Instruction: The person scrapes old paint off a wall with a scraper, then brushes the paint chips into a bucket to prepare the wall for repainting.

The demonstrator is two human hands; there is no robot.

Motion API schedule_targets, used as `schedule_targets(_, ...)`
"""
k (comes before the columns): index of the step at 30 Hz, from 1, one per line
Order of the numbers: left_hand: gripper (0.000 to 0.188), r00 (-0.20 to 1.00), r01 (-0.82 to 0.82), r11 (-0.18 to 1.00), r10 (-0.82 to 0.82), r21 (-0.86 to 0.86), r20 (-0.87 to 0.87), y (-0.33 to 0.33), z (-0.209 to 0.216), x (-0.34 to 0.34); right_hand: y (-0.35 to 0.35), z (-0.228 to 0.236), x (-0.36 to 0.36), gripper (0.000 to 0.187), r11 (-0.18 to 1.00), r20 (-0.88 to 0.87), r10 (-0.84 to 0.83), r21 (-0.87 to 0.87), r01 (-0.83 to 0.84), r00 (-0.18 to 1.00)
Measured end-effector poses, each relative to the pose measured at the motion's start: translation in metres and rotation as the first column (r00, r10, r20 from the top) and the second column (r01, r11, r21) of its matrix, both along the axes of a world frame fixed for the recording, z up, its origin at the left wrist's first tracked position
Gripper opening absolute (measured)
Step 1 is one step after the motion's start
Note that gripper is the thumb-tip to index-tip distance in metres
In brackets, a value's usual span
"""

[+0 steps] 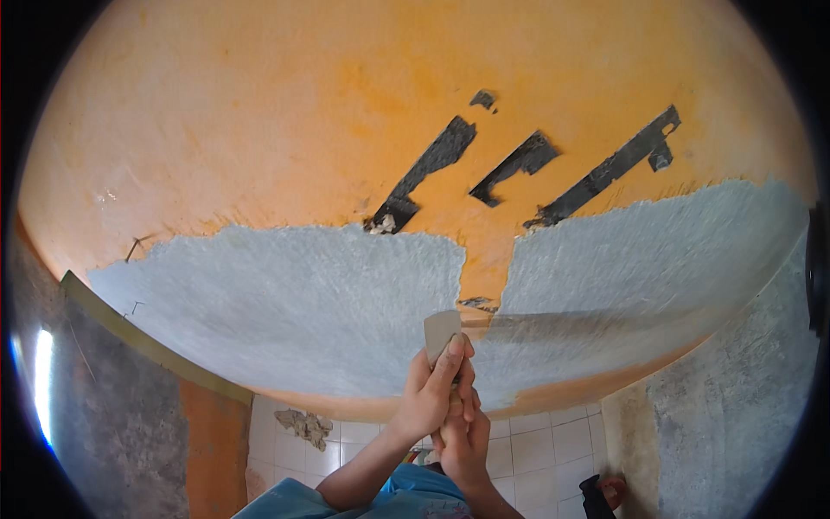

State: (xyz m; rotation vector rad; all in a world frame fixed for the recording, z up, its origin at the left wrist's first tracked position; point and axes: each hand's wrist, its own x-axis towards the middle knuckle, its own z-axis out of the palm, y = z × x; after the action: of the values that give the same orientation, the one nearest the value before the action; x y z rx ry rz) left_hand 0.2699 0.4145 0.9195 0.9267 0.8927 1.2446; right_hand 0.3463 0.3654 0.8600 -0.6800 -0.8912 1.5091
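Two hands wrap round one scraper (pixel 443 333), right hand (pixel 467 439) low, left hand (pixel 424 400) higher, near its blade (pixel 442 324), probably for firm control; the blade points up to the grey wall (pixel 346 290) beside an orange strip (pixel 489 264), contact unclear

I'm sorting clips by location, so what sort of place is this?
Probably an indoor room under renovation: the orange wall has large grey patches where the orange is missing, a flat-bladed scraper is held near it, and white floor tiles show below.
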Motion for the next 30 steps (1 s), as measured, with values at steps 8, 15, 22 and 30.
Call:
schedule_targets(8, 0.028, 0.999, 0.012, 1.0, -0.013, 0.013, 0.043, -0.004, 0.003, 0.005, -0.005, 0.014, 0.008, 0.024, 0.999, -0.022, 0.02, -0.045, -0.021, 1.0)
schedule_targets(15, 0.027, 1.0, 0.004, 1.0, -0.004, -0.018, 0.02, -0.001, 0.003, 0.005, -0.001, 0.007, 0.008, 0.025, 0.999, 0.024, 0.026, -0.022, -0.025, 0.999)
schedule_targets(22, 0.026, 0.998, 0.012, 0.999, -0.014, 0.03, 0.054, -0.003, 0.008, 0.005, -0.003, 0.014, 0.009, 0.026, 1.0, -0.013, 0.017, -0.004, -0.017, 1.0)
schedule_targets(30, 0.027, 1.0, 0.011, 0.999, -0.011, -0.038, 0.006, 0.0, 0.011, 0.004, 0.0, 0.018, 0.01, 0.027, 0.998, 0.081, 0.059, -0.031, -0.057, 0.995)
